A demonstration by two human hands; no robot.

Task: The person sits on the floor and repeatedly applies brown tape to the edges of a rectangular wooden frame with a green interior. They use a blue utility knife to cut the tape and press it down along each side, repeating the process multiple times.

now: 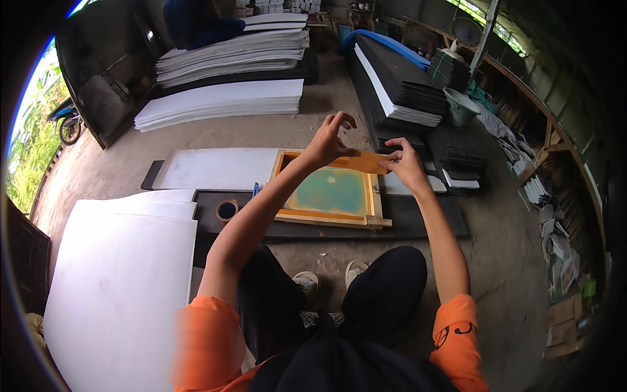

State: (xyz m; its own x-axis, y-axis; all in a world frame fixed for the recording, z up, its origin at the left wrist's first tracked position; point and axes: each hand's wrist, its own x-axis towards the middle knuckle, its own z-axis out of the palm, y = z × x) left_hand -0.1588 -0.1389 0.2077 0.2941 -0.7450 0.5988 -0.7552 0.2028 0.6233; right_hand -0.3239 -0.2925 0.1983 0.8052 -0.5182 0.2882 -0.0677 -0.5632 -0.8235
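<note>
A wooden-framed printing screen (374,198) lies in front of me, its mesh (326,191) stained green, blue and yellow. Across its far side stands a flat orange squeegee (364,161). My right hand (406,164) has thumb and fingers at the squeegee's right end. At its left end is my left hand (328,142), the thumb by the squeegee and the other fingers raised, curved and apart from it. Beneath the frame I see a long white sheet (219,168) and a black sheet (424,219).
A round container with dark contents (227,210) stands left of the frame. Large white sheets (124,274) fill the near left. White stacks (222,104) lie farther off, dark stacks (398,85) at the far right. A person (192,23) is at the back left.
</note>
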